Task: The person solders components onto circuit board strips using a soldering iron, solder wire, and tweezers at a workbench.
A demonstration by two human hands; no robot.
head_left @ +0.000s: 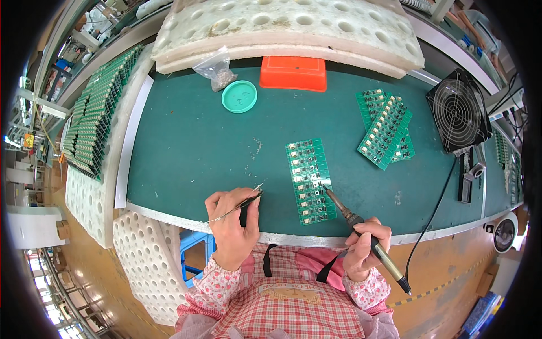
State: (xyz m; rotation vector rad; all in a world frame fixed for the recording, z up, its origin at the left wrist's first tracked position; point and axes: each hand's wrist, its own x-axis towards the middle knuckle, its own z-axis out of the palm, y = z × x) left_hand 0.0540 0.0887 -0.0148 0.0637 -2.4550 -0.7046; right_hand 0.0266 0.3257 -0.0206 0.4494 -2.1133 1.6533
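A green circuit board panel (307,179) with rows of small parts lies on the green work mat, in front of me. My right hand (365,248) is closed around the handle of a soldering iron (340,206). The iron's tip is at the panel's right side, below its middle; whether it touches is too small to tell. Left of the panel, my left hand (234,226) pinches dark tweezers (250,200), tips pointing up and right, apart from the board. A thin silvery wire (226,214) runs across its fingers.
Stacked circuit panels (385,133) lie at right, beside a black fan (458,112). An orange-red bin (293,73), a turquoise lid (239,96) and a plastic bag (219,69) sit at the back. Upright boards fill a white foam rack (90,198) at left. The iron's cord (435,212) crosses the right side.
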